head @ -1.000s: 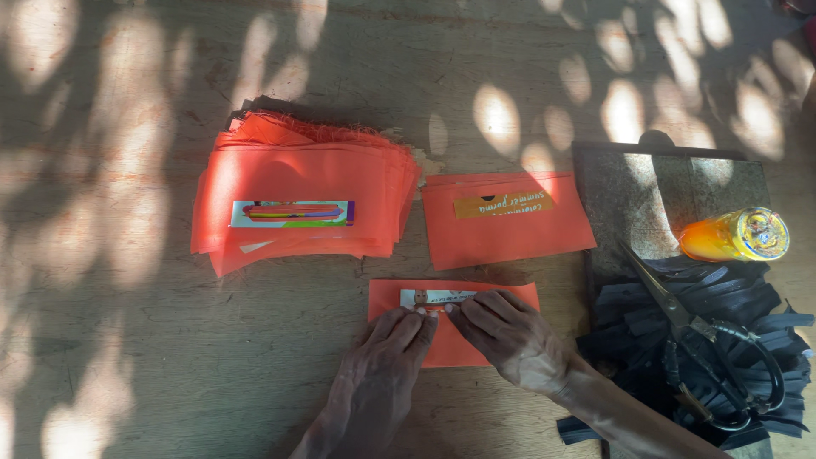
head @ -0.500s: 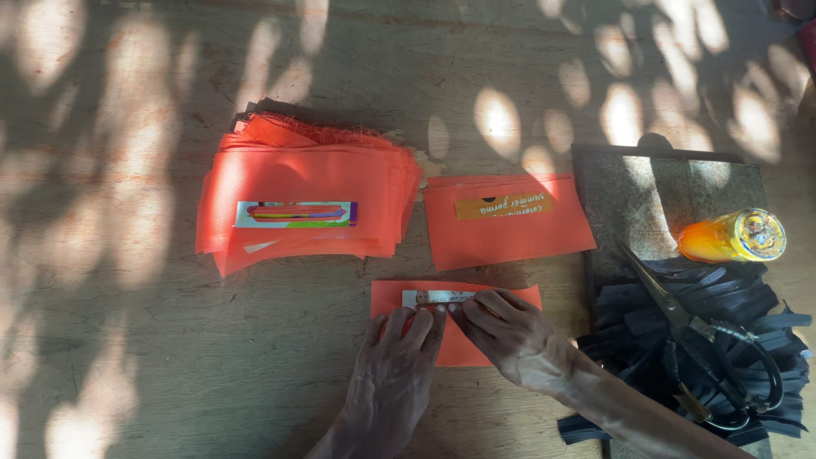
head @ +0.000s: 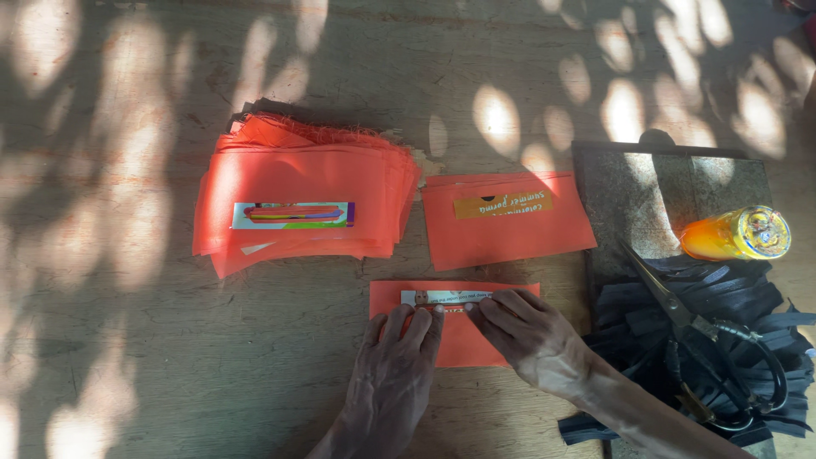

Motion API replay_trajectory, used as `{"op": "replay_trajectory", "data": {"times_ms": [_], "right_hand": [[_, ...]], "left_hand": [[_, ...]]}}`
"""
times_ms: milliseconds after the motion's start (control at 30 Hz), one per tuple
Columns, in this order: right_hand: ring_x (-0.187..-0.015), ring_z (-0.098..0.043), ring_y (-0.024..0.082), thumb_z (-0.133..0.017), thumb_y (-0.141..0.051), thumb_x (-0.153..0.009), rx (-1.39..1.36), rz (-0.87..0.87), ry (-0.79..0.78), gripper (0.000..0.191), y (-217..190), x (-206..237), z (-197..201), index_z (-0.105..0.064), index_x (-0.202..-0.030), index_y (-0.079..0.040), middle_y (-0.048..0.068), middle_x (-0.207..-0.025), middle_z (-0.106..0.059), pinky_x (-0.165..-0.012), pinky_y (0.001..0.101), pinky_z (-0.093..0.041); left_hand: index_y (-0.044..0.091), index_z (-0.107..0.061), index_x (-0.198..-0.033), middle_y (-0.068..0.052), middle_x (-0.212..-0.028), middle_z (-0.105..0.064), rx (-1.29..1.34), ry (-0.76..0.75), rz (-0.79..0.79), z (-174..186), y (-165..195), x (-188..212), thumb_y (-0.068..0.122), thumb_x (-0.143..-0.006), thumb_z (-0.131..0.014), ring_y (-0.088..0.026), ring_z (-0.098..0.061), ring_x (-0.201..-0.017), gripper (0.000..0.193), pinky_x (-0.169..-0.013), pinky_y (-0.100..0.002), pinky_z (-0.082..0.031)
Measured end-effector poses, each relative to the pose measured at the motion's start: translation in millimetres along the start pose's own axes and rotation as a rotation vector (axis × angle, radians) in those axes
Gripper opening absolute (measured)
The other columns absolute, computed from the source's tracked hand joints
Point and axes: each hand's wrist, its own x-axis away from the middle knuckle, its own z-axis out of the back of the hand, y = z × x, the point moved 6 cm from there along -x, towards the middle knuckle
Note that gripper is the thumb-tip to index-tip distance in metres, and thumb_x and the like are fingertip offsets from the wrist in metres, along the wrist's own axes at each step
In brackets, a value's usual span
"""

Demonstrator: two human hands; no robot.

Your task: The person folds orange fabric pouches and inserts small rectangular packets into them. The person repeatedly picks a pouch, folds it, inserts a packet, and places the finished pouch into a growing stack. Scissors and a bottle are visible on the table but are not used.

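orange cloth piece [head: 463,340] with label strip [head: 442,298] under flat, unclenched left hand [head: 393,384] and right hand [head: 531,336]

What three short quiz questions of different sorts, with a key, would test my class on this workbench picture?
1. True or false: both hands press on the small orange piece nearest the person.
2. Which lies on the black strips: A) a hammer, B) scissors, C) a ruler?
3. Fill in: the orange bottle lies on its ____.

Key
1. True: the left hand and right hand rest on the orange piece, fingertips at its label strip.
2. B: the scissors lie across the black strips.
3. Side: the orange bottle lies tipped over on the dark slab.
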Motion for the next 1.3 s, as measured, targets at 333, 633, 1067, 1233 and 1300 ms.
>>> {"op": "replay_trajectory", "data": {"times_ms": [333, 633, 1067, 1233, 1300], "right_hand": [[-0.102, -0.064, 0.024, -0.073, -0.008, -0.078, -0.049, -0.149, 0.091, 0.038, 10.9, 12.0, 19.0, -0.074, -0.115, -0.002, 0.007, -0.108, -0.060, -0.090, 0.0383, -0.058], [-0.106, -0.065, 0.030, -0.077, -0.003, -0.070, -0.094, -0.324, 0.150, 0.040, 19.3, 27.8, 38.3, -0.076, -0.109, -0.004, 0.011, -0.117, -0.062, -0.089, 0.0398, -0.058], [-0.106, -0.070, 0.029, -0.072, 0.002, -0.081, -0.404, -0.755, 0.414, 0.034, 28.9, 2.6, 57.0, -0.065, -0.115, -0.003, 0.015, -0.118, -0.067, -0.087, 0.0384, -0.058], [-0.109, -0.074, 0.023, -0.068, 0.001, -0.095, -0.383, -0.720, 0.476, 0.013, 28.0, 1.2, 73.3, -0.071, -0.107, -0.004, 0.010, -0.115, -0.073, -0.094, 0.0305, -0.061], [-0.111, -0.073, 0.021, -0.068, 0.001, -0.094, -0.450, -0.740, 0.500, 0.016, 25.0, 12.5, 79.7, -0.071, -0.110, -0.001, 0.011, -0.118, -0.072, -0.094, 0.0285, -0.060]], "left_hand": [[-0.002, -0.055, -0.139, -0.017, -0.137, -0.052, 0.040, 0.078, 0.021, 5.9, -1.3, 0.5, 0.003, -0.081, -0.063, -0.032, -0.051, -0.120, 0.058, -0.104, -0.047, -0.044], [0.003, -0.058, -0.138, -0.012, -0.126, -0.052, 0.101, 0.037, 0.125, 20.2, -16.4, 10.1, 0.007, -0.084, -0.062, -0.031, -0.052, -0.117, 0.054, -0.097, -0.047, -0.046], [0.009, -0.074, -0.104, -0.007, -0.116, -0.062, 0.363, 0.139, 0.194, 45.8, -36.8, 12.0, 0.006, -0.082, -0.071, -0.028, -0.061, -0.110, 0.022, -0.092, -0.042, -0.053], [0.000, -0.068, -0.098, -0.012, -0.102, -0.062, 0.318, 0.185, 0.318, 54.7, -50.8, 7.5, 0.021, -0.078, -0.081, -0.035, -0.059, -0.097, 0.031, -0.082, -0.048, -0.051], [0.001, -0.067, -0.093, -0.014, -0.097, -0.060, 0.305, 0.208, 0.391, 52.7, -55.1, 11.8, 0.024, -0.076, -0.082, -0.036, -0.058, -0.094, 0.033, -0.080, -0.049, -0.050]]}}
